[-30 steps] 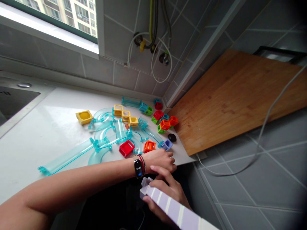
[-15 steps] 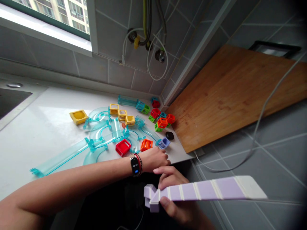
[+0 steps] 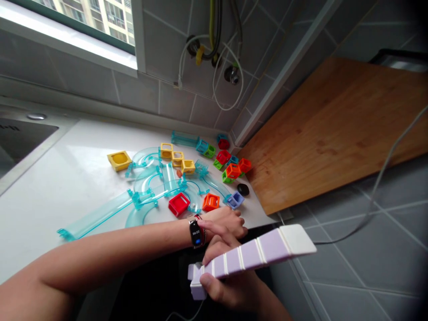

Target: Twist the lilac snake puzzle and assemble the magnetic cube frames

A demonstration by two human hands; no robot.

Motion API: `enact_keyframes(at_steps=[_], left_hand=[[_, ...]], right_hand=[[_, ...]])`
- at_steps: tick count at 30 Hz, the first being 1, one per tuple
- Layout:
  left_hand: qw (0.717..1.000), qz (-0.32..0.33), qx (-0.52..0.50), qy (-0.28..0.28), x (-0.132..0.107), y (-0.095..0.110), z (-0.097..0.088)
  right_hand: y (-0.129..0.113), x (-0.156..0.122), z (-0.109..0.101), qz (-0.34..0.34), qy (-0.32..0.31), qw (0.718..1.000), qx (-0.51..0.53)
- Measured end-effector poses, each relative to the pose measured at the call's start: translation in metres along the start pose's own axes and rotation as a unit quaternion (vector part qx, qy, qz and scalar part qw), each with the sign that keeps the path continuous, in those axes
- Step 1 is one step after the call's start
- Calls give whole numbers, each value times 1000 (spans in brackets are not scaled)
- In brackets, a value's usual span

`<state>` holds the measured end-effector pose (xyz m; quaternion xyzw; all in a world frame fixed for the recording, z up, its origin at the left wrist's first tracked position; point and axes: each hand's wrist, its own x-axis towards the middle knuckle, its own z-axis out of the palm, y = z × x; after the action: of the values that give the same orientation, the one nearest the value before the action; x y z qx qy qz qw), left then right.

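While your right fingers [image 3: 216, 287] pinch the lavender-and-white segmented strip [image 3: 250, 256] at five o'clock, it looks light, stiff, perhaps slick; hold the narrow end. Your left fingers [image 3: 240, 222] curl, any grip hidden.

The window [image 3: 96, 18] brightens the counter [image 3: 80, 174]; the dim right edge seems blurred.

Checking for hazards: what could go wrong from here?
The right hand holds the segmented purple-and-white object while its index finger extends to the watch; the grip could loosen and the object might drop.

The left hand lies close to the violet block near the edge of the counter, so a shift could nudge it off.
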<state>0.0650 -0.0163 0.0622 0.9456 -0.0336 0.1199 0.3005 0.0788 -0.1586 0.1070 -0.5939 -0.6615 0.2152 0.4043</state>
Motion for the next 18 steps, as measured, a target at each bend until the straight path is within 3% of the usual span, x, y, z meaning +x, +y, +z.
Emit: enact_keyframes(at_steps=[3,6,12,18], left_hand=[[990,98,90,-51,1,3,-5],[971,154,175,-45,0,7,-8],[964,189,186,17,-2,8,-4],[965,184,186,22,-2,7,-1]], right_hand=[[2,-2,2,-9,-5,1000,-26],[2,-3,3,-17,3,999,-39],[-3,-3,2,-41,52,998,-19],[-2,3,12,-49,32,998,-13]])
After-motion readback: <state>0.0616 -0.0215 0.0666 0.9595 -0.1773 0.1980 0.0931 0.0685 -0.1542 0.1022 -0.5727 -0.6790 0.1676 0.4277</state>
